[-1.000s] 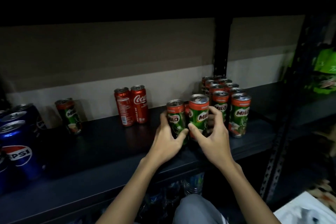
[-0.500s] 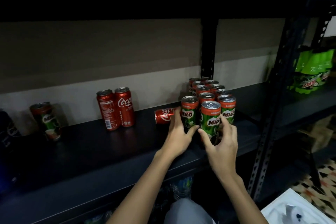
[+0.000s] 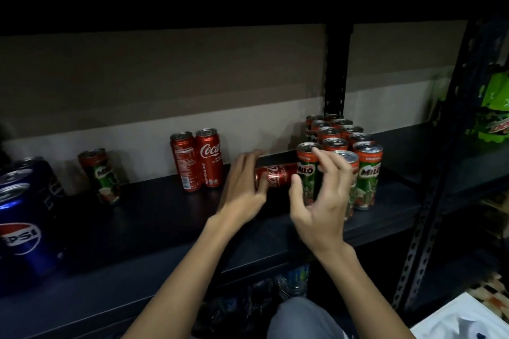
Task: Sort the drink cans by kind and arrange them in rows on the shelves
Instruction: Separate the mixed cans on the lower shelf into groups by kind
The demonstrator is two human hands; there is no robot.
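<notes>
One Coca-Cola can (image 3: 275, 175) lies on its side on the shelf (image 3: 165, 217), between the two upright Coca-Cola cans (image 3: 198, 162) and the Milo block (image 3: 341, 157). We judge it a smooth, rigid cylinder, apt to roll and slip, and best taken round its middle. Our left hand (image 3: 242, 190) touches its near end, fingers loosely spread, gripping nothing. Our right hand (image 3: 319, 201) hovers spread before the front Milo can (image 3: 307, 173), holding nothing. Pepsi cans (image 3: 19, 217) stand far left.
</notes>
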